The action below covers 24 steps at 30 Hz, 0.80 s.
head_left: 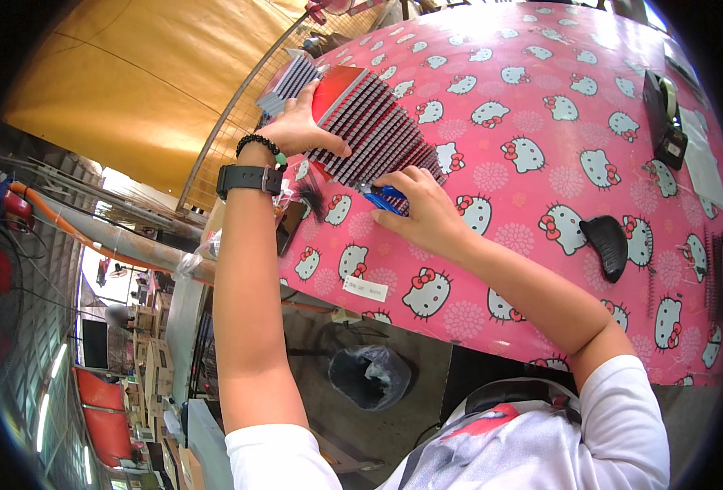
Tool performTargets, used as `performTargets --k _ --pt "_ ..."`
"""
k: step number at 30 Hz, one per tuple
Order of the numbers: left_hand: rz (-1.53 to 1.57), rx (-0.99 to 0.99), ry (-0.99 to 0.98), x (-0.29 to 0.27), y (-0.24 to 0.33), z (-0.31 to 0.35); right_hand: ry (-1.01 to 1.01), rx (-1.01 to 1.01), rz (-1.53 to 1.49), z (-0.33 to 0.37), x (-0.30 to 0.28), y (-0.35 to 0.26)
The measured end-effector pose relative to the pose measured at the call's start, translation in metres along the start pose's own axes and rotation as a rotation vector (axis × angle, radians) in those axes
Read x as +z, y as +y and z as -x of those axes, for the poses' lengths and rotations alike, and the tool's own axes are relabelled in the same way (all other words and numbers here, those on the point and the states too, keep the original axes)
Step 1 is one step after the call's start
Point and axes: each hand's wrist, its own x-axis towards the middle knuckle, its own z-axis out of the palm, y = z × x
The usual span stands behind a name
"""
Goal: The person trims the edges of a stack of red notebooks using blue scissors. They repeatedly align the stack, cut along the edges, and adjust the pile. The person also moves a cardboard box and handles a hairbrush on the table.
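On the pink table cover sits a ribbed block [386, 131] made of rows of grey and black strips, with a red surface [335, 88] along its far left side. My left hand [294, 129] lies across its left end, fingers and thumb spread and pressing on it. At the block's near edge, my right hand [428, 214] is closed round a blue-handled tool [387, 198]; its working end is too hidden to name. A smaller ribbed grey piece [290, 82] lies beyond my left hand. Dark loose bristles [311, 198] lie just left of the tool.
A black tape dispenser [667, 122] stands at the far right beside a white sheet [702, 159]. A black curved object [606, 247] lies at right. A white paper label [365, 287] is near the front edge. Below stands a bin with a plastic liner [369, 377]. Wire mesh [239, 122] borders the left.
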Motion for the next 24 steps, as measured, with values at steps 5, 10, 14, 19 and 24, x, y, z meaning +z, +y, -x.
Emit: performTargets --k 5,10,14,19,24 --pt "-0.009 -0.004 0.002 0.002 -0.002 0.000 0.016 0.000 0.008 0.001 0.002 -0.006" --pt "-0.036 0.005 -0.002 0.001 0.000 0.000 -0.256 0.424 -0.722 -0.006 -0.001 0.002" --pt "-0.057 -0.001 0.007 0.002 -0.001 0.002 -0.273 0.671 -1.088 -0.003 0.002 -0.008" --pt "-0.041 -0.004 0.000 0.000 0.003 0.001 0.001 -0.117 0.172 0.012 -0.003 0.021" --pt "-0.010 0.007 -0.005 0.000 0.000 0.001 0.101 -0.325 0.292 0.007 0.000 0.023"
